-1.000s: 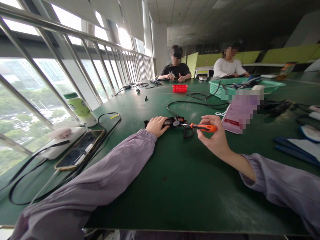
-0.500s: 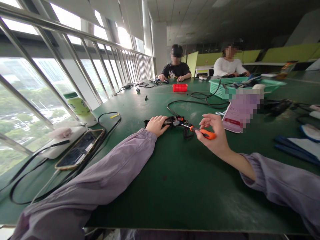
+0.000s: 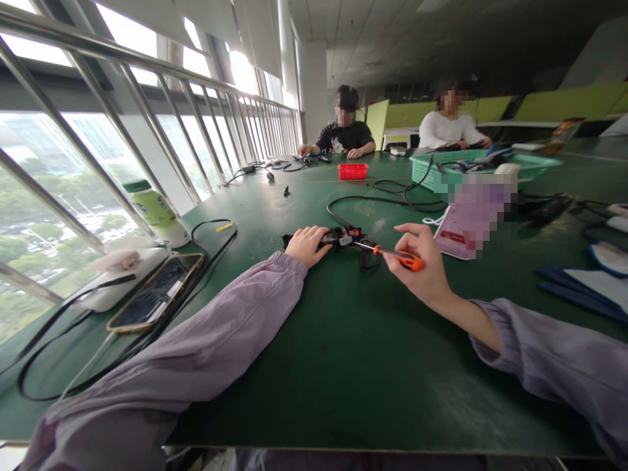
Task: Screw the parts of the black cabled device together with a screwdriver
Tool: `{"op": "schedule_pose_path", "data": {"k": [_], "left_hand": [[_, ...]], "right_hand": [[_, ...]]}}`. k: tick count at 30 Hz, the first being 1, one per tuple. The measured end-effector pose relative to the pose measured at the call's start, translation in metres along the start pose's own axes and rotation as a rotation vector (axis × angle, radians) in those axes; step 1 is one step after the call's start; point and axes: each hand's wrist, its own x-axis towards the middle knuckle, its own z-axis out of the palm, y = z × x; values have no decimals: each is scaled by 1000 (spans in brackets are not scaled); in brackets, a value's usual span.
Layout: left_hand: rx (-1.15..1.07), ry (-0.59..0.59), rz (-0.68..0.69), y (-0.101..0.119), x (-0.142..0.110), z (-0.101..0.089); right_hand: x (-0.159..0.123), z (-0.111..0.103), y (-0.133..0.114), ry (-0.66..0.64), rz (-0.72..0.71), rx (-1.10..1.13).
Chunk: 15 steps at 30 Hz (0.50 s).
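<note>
My left hand (image 3: 307,246) lies over a black device (image 3: 338,237), its fingers wrapped round the body and pressing it to the green table (image 3: 314,379). The device's right part shows grey and red pieces inside. In my right hand (image 3: 420,267) is a screwdriver (image 3: 403,259) with an orange and black handle, held between thumb and fingers. Its shaft points left, and the tip meets the device's right part; the exact contact spot is too small to make out. A small black loop-shaped part (image 3: 369,261) sits just below the shaft.
A black cable (image 3: 343,198) curves behind the device. Nearby are a phone (image 3: 461,226), a green basket (image 3: 426,171) of items and a red box (image 3: 352,171). At left are another phone (image 3: 157,293), a bottle (image 3: 156,212) and cords. Two people sit across the table.
The screwdriver handle has turned a little in my right hand, and those fingers have shifted slightly. My left hand stays put. One person opposite has moved a hand to the left.
</note>
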Motion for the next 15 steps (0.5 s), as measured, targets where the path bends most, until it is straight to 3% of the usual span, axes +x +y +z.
{"op": "schedule_pose_path", "data": {"k": [3,9,15], "left_hand": [[3,-3,1,0,0,0],[22,-1,4,0,0,0],[6,3,5,0,0,1]], "right_hand": [[-1,0,0,-24,46,-4],[3,2,3,104,-122,0],[-1,0,-2,-11,58,-8]]}}
